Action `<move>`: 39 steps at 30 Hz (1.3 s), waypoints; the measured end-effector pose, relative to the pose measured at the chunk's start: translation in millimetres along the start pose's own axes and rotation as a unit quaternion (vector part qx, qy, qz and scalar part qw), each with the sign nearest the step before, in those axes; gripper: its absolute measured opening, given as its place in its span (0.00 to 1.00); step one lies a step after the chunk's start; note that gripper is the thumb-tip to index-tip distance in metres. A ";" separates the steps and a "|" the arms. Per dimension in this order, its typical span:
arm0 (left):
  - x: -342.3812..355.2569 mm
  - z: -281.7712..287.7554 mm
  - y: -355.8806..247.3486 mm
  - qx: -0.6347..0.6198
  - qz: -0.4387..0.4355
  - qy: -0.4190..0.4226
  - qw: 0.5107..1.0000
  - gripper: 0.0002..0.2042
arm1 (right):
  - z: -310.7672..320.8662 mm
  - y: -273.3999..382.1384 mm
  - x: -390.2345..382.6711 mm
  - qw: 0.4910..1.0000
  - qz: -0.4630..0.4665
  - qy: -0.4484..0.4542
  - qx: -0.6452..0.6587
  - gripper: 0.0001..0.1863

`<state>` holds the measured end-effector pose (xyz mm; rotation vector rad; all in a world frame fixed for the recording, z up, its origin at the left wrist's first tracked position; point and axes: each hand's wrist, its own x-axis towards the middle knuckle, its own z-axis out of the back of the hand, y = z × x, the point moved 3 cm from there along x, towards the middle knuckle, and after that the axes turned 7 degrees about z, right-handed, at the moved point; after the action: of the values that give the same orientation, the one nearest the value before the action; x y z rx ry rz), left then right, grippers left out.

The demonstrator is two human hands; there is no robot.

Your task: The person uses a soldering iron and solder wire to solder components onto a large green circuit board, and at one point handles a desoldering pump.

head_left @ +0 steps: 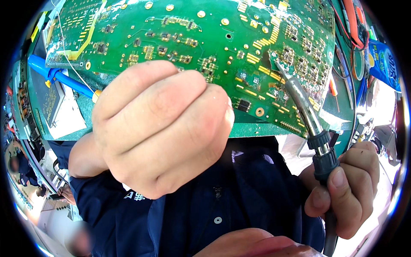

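Cluttered desk (64, 115) lies behind. Left hand (160, 128), closed in a fist, holds the green board (192, 38) up by its lower edge. Right hand (346, 188) grips a soldering iron (306, 113), tip touching the board's right part.

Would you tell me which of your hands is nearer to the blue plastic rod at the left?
Left. The left hand is a fist right beside the blue plastic rod; the right hand grips a soldering iron far across.
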<state>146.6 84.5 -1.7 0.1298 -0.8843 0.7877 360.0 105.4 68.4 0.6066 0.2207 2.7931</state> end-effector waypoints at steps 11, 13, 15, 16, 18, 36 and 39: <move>-0.2 -0.3 1.8 -0.024 -0.001 0.015 1.000 0.12 | 2.8 -1.3 1.2 0.998 -0.050 0.023 0.019 0.14; -0.3 -0.8 1.1 -0.029 0.005 0.013 0.999 0.12 | 6.2 0.7 1.8 0.997 -0.055 0.049 0.040 0.14; 0.0 -0.7 1.3 -0.032 0.006 0.010 0.999 0.12 | 5.7 1.8 1.3 0.996 -0.050 0.055 0.040 0.14; 0.3 -1.0 1.4 -0.033 0.006 0.009 0.999 0.12 | 3.3 2.1 -0.2 0.997 -0.043 0.048 0.030 0.14; 0.7 -1.5 1.3 -0.032 0.004 0.005 0.999 0.12 | 2.1 3.1 -2.2 0.998 -0.037 0.045 0.019 0.14; 0.1 -0.1 3.0 -0.038 -0.019 0.016 0.999 0.13 | -2.4 3.0 -4.8 0.996 -0.084 0.000 0.032 0.13; 0.2 -0.6 4.2 -0.043 -0.022 0.011 0.999 0.14 | 0.2 3.0 -2.6 0.995 -0.095 0.014 0.038 0.13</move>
<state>144.3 87.9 -2.7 0.0655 -0.8896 0.7074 361.7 101.8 68.2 0.5329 0.3708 2.6201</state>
